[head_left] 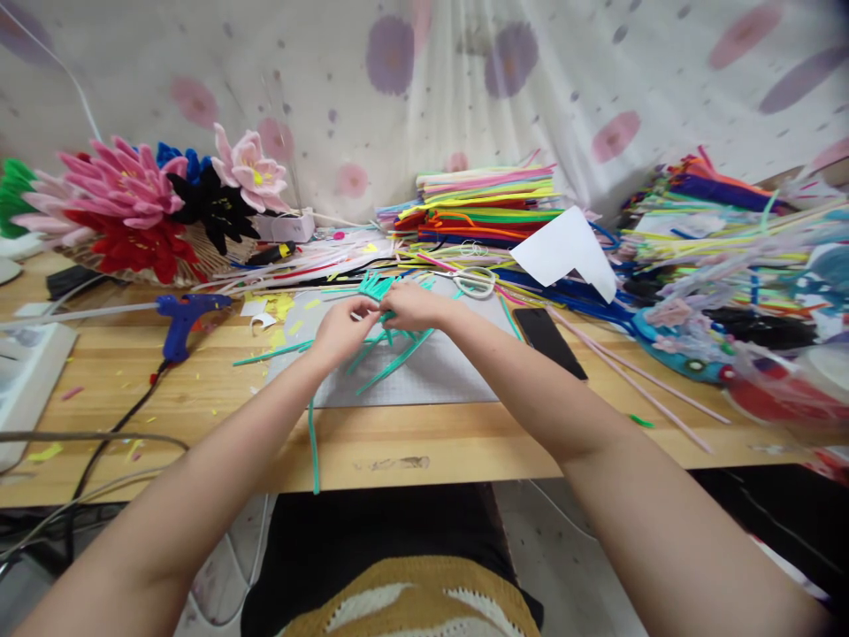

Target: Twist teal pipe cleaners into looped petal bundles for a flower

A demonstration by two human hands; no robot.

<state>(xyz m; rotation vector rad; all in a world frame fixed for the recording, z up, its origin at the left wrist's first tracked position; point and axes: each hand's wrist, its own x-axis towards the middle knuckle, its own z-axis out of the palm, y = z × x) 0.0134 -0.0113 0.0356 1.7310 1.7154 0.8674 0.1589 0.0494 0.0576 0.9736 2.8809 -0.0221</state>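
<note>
My left hand (345,329) and my right hand (412,307) meet over the grey mat (444,380), fingertips close together. Both are closed in a pinch on a teal pipe cleaner, whose gripped part the fingers hide. Several more teal pipe cleaners (396,361) lie beneath and around my hands on the mat. One teal pipe cleaner (314,447) hangs down over the table's front part, below my left wrist. Just beyond my fingers is a bunch of short teal pieces (375,285). White-handled scissors (476,282) lie behind my right hand.
A blue hot glue gun (182,323) with a cord stands left, near pipe-cleaner flowers (126,190). Stacked colourful pipe cleaners (487,208) fill the back. A black phone (550,341) lies right of the mat, below folded white paper (567,252). A white power strip (33,380) sits far left.
</note>
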